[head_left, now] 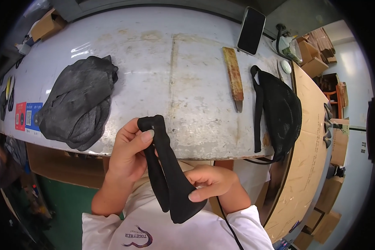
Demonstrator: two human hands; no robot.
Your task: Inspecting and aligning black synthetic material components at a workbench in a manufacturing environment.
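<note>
A long black fabric piece (169, 160) hangs in front of my shirt, folded into a loop, narrow at the top and wider at the bottom. My left hand (131, 146) pinches its upper end between thumb and fingers. Lower down, my right hand (212, 182) grips its wider edge, with the fingertips partly hidden behind the cloth. To the right on the table lies another black fabric piece (281, 112), partly mesh, with a narrow band along its left side. A crumpled dark grey heap of thin material (81, 100) rests at the left.
A worn, yellowish-brown bar-shaped tool (233, 73) with a metal tip lies on the white table (154, 79). Behind it stands a dark-screened phone (251, 31). Red and blue printed cards (27, 116) are at the left. Cardboard (306, 154) borders the table's right side.
</note>
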